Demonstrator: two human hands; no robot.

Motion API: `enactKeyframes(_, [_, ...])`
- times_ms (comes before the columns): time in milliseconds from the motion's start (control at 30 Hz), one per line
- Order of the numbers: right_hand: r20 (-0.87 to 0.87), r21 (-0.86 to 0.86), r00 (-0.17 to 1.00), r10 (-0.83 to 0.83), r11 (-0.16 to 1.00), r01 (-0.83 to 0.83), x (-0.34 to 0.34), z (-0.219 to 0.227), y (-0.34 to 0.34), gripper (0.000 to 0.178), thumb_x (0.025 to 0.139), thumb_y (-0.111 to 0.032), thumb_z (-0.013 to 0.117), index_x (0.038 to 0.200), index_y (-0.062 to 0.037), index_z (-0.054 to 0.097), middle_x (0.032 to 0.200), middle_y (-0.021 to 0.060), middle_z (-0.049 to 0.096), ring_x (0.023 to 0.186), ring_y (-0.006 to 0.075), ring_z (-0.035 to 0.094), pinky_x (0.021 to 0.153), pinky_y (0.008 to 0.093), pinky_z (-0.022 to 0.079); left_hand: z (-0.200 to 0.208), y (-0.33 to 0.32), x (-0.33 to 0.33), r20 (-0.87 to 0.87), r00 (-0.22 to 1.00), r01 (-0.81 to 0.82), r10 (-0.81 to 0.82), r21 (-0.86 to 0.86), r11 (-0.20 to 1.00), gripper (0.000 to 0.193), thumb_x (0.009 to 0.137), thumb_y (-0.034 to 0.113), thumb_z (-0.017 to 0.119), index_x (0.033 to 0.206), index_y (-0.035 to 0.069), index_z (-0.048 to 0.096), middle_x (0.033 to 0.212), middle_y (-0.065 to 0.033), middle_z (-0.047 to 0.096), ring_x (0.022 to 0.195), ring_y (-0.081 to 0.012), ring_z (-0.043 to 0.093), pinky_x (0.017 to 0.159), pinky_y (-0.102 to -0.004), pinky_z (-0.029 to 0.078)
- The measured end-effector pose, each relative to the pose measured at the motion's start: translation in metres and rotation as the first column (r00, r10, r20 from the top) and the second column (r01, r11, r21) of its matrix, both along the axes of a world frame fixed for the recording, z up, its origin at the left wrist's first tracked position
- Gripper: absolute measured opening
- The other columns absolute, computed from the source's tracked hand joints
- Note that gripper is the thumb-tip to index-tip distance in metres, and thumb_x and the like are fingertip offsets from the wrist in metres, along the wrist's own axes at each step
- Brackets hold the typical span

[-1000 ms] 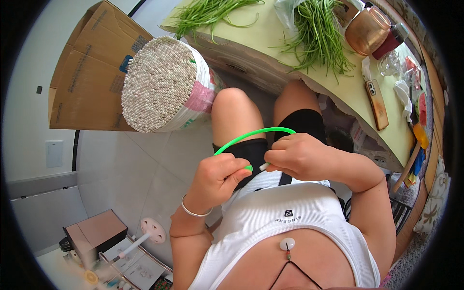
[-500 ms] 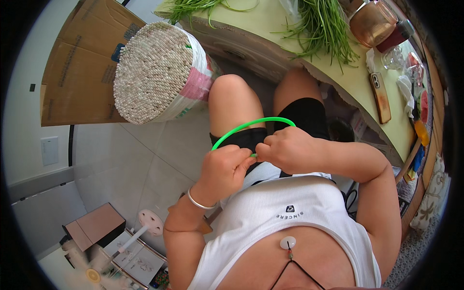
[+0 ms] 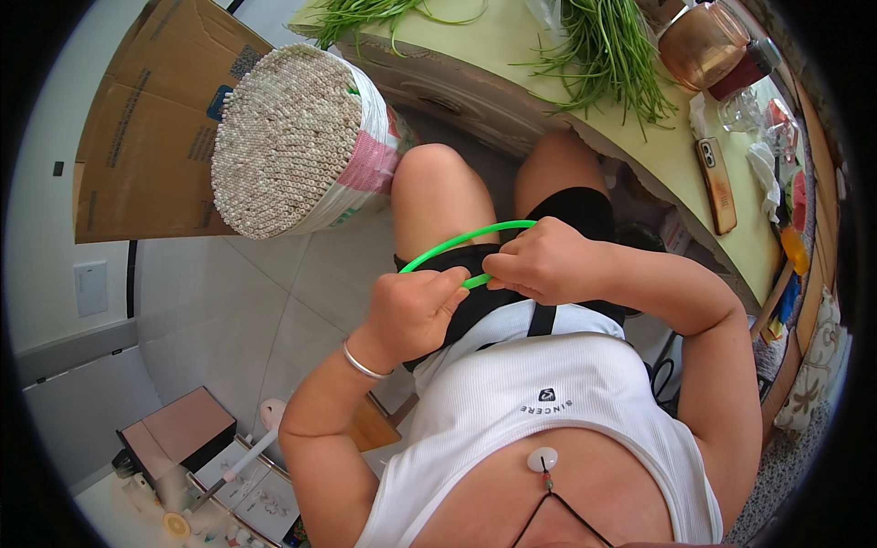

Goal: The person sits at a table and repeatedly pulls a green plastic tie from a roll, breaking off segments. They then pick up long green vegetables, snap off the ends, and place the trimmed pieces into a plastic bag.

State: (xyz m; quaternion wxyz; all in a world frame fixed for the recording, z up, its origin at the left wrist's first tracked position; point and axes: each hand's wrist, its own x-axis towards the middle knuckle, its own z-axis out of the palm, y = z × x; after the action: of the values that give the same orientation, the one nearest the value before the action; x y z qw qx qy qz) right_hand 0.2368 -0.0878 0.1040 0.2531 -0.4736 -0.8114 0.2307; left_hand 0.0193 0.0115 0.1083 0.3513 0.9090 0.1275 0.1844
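Observation:
A thin bright green tube [image 3: 461, 239], bent into a loop, is held in front of my lap. My left hand [image 3: 411, 310] is closed round one part of it, with a short piece of green showing past the thumb. Close by on the right, my right hand [image 3: 545, 262] pinches the tube too, its fingertips a small gap from the left hand's. The far side of the loop arches above both hands, over my black shorts [image 3: 575, 219]. Whether the tube's two ends are joined is hidden by my fingers.
A white bundle [image 3: 288, 142] of thin tubes or sticks stands at the far left before a cardboard sheet [image 3: 146, 119]. On the pale table [image 3: 493, 41] are green leafy stalks [image 3: 607, 64], a phone [image 3: 716, 185] and an amber container [image 3: 703, 46]. A pinkish box [image 3: 178, 427] sits lower left.
Both hands have come slightly apart and the right has lifted a little, so more green tube shows between them. My left forearm has swung outward to the left.

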Motion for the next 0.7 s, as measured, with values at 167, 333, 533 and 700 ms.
enactKeyframes(167, [0.014,-0.022,0.999,-0.029,0.999,0.029,-0.001,0.003,0.002,0.023,0.084,-0.025,0.067,0.080,-0.0064,0.053,0.068,0.0060,0.056,0.057,0.0293,0.056,0.049,0.0402,0.044,0.001,-0.002,0.006,-0.001,1.000,-0.008,0.008,0.042,0.999,0.015,0.081,0.012,0.065,0.094,0.005,0.063,0.066,-0.0113,0.058,0.056,-0.0299,0.057,0.047,-0.0384,0.043])
enactKeyframes(333, [-0.603,-0.017,0.773,-0.196,0.972,0.233,0.024,0.012,0.047,0.037,0.090,-0.035,0.063,0.106,-0.0019,0.061,0.093,0.0053,0.061,0.089,0.0169,0.059,0.079,0.0317,0.047,0.050,0.024,-0.008,0.084,0.987,-0.156,0.140,0.231,0.960,0.015,0.081,0.010,0.066,0.095,0.005,0.063,0.074,-0.0138,0.061,0.064,-0.0332,0.060,0.053,-0.0406,0.046])
enactKeyframes(533, [-0.453,-0.308,0.674,-0.584,0.812,0.496,0.045,-0.031,0.120,0.017,0.086,-0.012,0.058,0.094,0.0007,0.065,0.083,0.0133,0.065,0.079,0.0217,0.062,0.074,0.0322,0.049,0.207,0.183,-0.065,0.614,0.622,-0.754,0.487,0.637,0.159,0.024,0.096,0.023,0.055,0.106,0.004,0.066,0.089,-0.0096,0.069,0.075,-0.0244,0.065,0.063,-0.0316,0.050])
enactKeyframes(700, [-0.447,-0.140,0.746,-0.495,0.862,0.488,-0.003,-0.023,0.209,0.016,0.083,-0.013,0.058,0.091,-0.0014,0.065,0.084,0.0161,0.065,0.084,0.0285,0.065,0.074,0.0374,0.050,0.318,0.270,-0.171,0.658,0.360,-0.544,0.661,0.724,-0.424,0.061,0.089,0.051,0.056,0.126,0.003,0.056,0.122,-0.0221,0.058,0.115,-0.0372,0.053,0.096,-0.0414,0.043])
